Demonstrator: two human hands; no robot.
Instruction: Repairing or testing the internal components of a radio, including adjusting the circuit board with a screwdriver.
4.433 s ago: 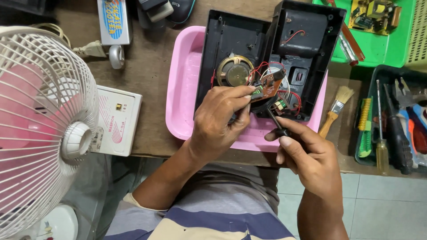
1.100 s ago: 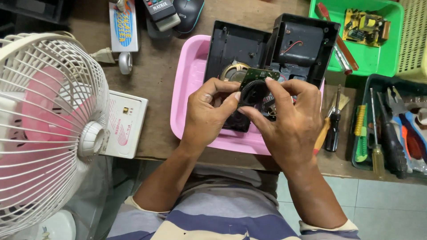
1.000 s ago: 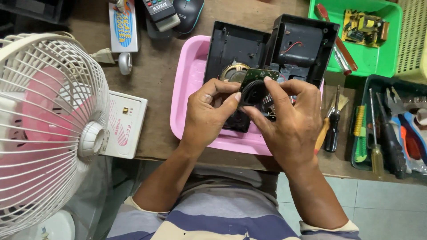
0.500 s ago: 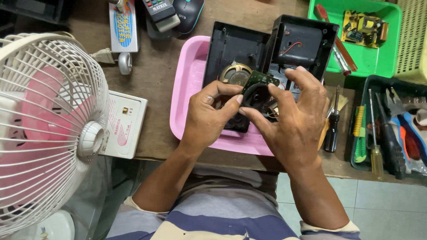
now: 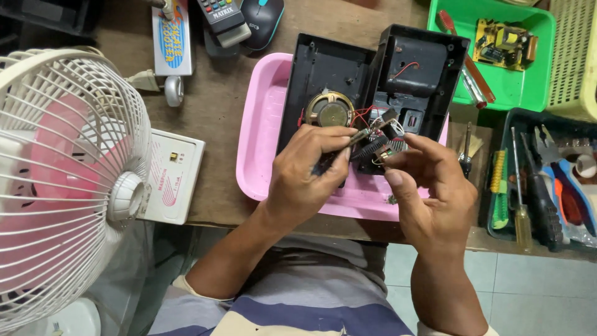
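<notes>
Both hands have drawn slightly apart since half a second ago, and the small board between them now shows more of its wires.

Nearest me, the left hand [image 5: 308, 180] is closed, thumb and fingers pinched on the near end of the board [image 5: 373, 140]. At its 3 o'clock, the right hand [image 5: 429, 193] has its fingertips [image 5: 395, 163] nipped on the board's other side, so the two hands meet at that one small part, held just above the pink tray [image 5: 267, 155].

I judge the board light, stiff and fragile: thin red and white wires tie it to the black case [image 5: 373, 81], so it cannot be pulled far. The bare edges look the safest grip, away from the solder joints and leads.

Past the hands, at 12 o'clock, the case lies open in the tray with a round speaker [image 5: 329, 110] in its left half. Out at 3 o'clock a dark bin holds screwdrivers [image 5: 519, 205]; at 1 o'clock sits a green tray [image 5: 547, 37]. A white fan [image 5: 68, 180] stands at 9 o'clock.
</notes>
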